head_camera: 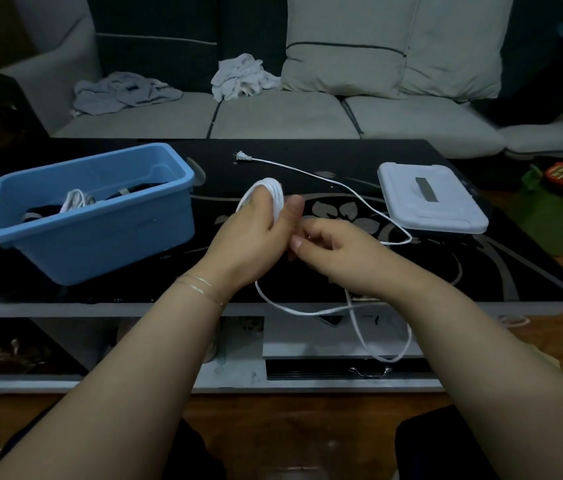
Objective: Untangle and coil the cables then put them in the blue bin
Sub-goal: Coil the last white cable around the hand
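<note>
White cable [359, 192] coiled around left hand [256, 233], right hand [328, 251] pinching it.

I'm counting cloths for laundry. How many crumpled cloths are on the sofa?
2. A grey cloth lies on the left seat; a white cloth sits right of it, against the backrest. Others may be out of view.

A white cable [359, 199] – partly coiled at centre, its slack looping off the near edge, its plug lying far. At left the open blue bin [107, 233] holds coiled cables [74, 200] – white and dark.
</note>
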